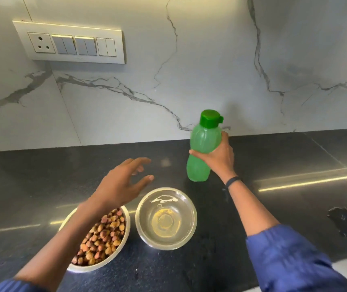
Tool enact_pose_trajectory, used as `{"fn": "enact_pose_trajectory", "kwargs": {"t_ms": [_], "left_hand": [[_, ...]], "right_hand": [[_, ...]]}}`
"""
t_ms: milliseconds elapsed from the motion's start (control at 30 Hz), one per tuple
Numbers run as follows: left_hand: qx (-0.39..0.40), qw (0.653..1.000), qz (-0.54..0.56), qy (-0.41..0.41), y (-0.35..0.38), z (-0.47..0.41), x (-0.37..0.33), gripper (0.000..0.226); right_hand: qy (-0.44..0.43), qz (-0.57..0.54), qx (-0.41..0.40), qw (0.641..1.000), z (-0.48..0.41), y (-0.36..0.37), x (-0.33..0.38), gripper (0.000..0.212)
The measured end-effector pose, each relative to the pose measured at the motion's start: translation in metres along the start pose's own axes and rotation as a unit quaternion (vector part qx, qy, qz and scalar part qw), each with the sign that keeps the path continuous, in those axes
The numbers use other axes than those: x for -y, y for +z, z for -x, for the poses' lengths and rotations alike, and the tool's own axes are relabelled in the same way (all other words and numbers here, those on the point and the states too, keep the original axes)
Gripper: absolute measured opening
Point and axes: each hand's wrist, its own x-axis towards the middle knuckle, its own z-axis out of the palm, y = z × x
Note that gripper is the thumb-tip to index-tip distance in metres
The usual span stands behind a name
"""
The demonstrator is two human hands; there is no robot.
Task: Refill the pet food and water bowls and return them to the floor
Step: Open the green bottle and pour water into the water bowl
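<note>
Two steel bowls stand side by side on the dark countertop [31, 178]. The left bowl [113, 258] is filled with brown pet food. The right bowl [186, 234] shows a shiny bottom; whether it holds water I cannot tell. Behind the right bowl stands a green plastic bottle [202, 142] with a darker green cap, upright on the counter. My right hand [220, 158] is wrapped around its middle. My left hand [124, 184] hovers open above the counter, just behind the food bowl, fingers spread and holding nothing.
A white marble-patterned wall [189, 70] rises behind the counter, with a switch and socket panel [71, 43] at upper left. A wet patch [345, 224] lies on the counter at the right. A pale surface shows at the bottom right corner.
</note>
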Motion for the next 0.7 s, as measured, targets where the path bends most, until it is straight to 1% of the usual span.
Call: {"fn": "enact_pose_trajectory", "kwargs": {"t_ms": [100,233,333,400,533,700], "left_hand": [[-0.024,0.998,-0.007,-0.056,0.005,0.0,0.015,0.052],[-0.046,0.991,-0.032,-0.12,0.013,0.009,0.034,0.051],[-0.052,0.984,-0.041,-0.164,0.014,0.022,0.045,0.054],[-0.054,0.979,-0.048,-0.192,0.014,0.029,0.053,0.054],[-0.061,0.972,-0.043,-0.221,0.017,0.041,0.06,0.052],[-0.056,0.966,-0.043,-0.247,0.021,0.046,0.062,0.051]], "right_hand": [[-0.01,-0.038,0.034,0.999,-0.042,0.033,0.005,0.094],[-0.02,-0.095,0.049,0.994,-0.086,0.079,0.012,0.095],[-0.021,-0.118,0.059,0.991,-0.112,0.109,0.017,0.097],[-0.02,-0.117,0.075,0.99,-0.123,0.126,0.019,0.097],[-0.022,-0.09,0.093,0.991,-0.132,0.151,0.018,0.095],[-0.01,-0.066,0.097,0.993,-0.136,0.155,0.019,0.094]]}}
